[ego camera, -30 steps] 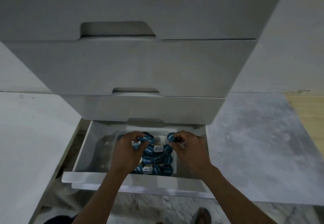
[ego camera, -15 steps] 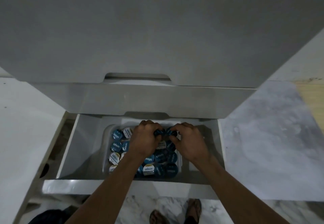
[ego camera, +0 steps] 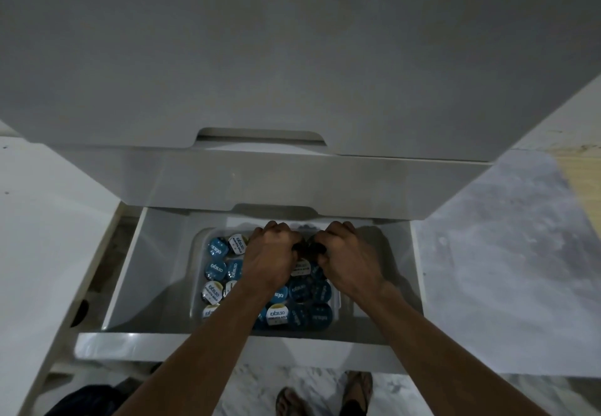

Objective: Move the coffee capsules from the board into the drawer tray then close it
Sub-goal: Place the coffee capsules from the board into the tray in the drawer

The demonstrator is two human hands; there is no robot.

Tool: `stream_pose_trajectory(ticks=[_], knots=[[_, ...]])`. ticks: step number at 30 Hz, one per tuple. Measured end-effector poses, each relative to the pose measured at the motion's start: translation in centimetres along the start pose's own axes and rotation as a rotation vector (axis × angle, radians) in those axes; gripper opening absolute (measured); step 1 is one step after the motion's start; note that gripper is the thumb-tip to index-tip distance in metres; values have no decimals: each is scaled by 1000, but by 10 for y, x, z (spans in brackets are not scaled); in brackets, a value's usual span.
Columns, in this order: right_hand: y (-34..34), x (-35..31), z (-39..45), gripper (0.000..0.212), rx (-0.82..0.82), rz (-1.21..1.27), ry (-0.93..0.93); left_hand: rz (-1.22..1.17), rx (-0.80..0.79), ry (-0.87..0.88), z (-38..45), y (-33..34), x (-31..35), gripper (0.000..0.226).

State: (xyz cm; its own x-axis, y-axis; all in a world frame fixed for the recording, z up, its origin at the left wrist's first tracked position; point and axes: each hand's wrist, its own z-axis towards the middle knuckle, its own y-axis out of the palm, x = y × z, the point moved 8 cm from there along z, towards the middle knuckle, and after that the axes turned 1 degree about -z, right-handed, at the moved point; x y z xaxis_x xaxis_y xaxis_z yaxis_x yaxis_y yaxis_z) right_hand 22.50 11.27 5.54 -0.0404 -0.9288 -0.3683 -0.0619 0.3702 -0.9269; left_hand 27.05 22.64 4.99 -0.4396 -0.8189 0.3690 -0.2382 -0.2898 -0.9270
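Observation:
The bottom white drawer [ego camera: 130, 285] stands pulled open. Inside it sits a clear tray [ego camera: 197, 272] filled with several blue and white coffee capsules [ego camera: 215, 269]. My left hand [ego camera: 270, 256] and my right hand [ego camera: 348, 253] are both over the far part of the tray, fingers curled, knuckles up. Each hand holds a dark capsule between fingers and thumb where the two hands nearly meet. My hands and forearms hide the capsules in the tray's middle. No board is in view.
Closed white drawer fronts [ego camera: 292, 184] overhang the open drawer from above. The drawer's front panel [ego camera: 208, 347] lies near my body. A white surface [ego camera: 42, 253] is at left, grey marbled floor [ego camera: 507, 269] at right. My sandalled feet [ego camera: 325, 396] stand below.
My hands came together from apart and reached a little deeper over the tray's far end. My head tilted down and closer, so the drawer looks larger.

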Motion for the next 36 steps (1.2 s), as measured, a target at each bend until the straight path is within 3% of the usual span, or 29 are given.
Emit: stream_pose_trajectory(ticks=[8, 36], knots=[[-1, 0, -2, 22, 18, -52, -29, 70, -2, -23, 0, -1, -4, 21], [11, 2, -5, 23, -54, -91, -62, -81, -6, -67, -9, -7, -6, 19]])
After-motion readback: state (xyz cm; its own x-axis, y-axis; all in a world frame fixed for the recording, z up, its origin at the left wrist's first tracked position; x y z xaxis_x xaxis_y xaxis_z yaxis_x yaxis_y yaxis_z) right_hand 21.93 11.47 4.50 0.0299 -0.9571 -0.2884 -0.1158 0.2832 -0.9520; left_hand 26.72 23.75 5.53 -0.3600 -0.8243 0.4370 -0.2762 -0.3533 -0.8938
